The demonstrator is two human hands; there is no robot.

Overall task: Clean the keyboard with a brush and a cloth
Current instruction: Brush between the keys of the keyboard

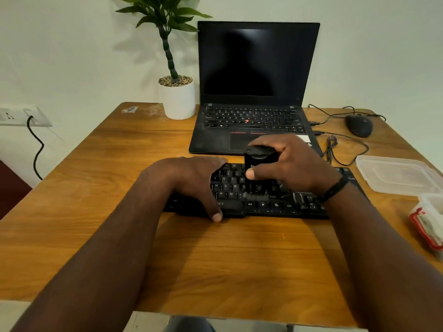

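The keyboard (263,195) is laid flat on the wooden table (119,164), near edge of centre, just in front of the open laptop (256,92). Its long axis runs left–right, and the key legends are seen facing the near side.

The left hand (199,180) is pressed on the keyboard's left half, fingers straight and flat, thumb hooked over the near edge – a steadying hold, it is judged.

The right hand (292,166) is wrapped round a black brush (257,168), thumb on the left face, fingers round the far and right sides. The brush is held upright, long axis near vertical, bristle end pointed down onto the keys just right of centre, above the Alt row. Bristles are blurred; contact is likely but cannot be confirmed.

Uncovered keys lie to the right of the brush, under and past the right wrist, so a sweep along the board's long axis is judged the next move. The right hand is the nearer one for it.

No cloth can be made out. A clear plastic container (398,176) and a mouse (359,125) are set on the right.
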